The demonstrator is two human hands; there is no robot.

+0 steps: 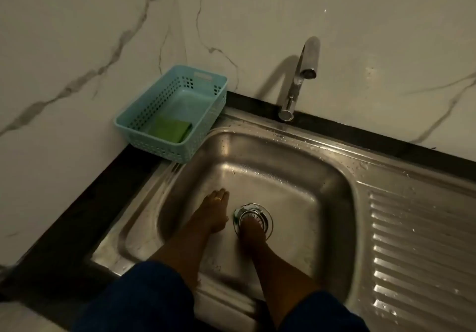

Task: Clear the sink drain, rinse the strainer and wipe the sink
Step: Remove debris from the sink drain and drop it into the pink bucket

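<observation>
Both my hands are down in the steel sink point(332, 192). My right hand point(251, 230) rests on the near side of the round metal strainer point(253, 218) in the drain, fingers covering part of it; whether it grips the strainer is hidden. A bit of green and white debris point(236, 214) lies at the strainer's left rim. My left hand point(215, 210) lies flat on the sink bottom just left of the drain, fingers together, holding nothing. A green scrub pad point(171, 129) lies in the light blue basket point(206, 121).
The basket stands on the dark counter at the sink's back left corner. A chrome faucet point(300, 79) rises behind the sink, with no water running. A ribbed steel drainboard point(422, 254) extends to the right. A marbled white wall stands behind.
</observation>
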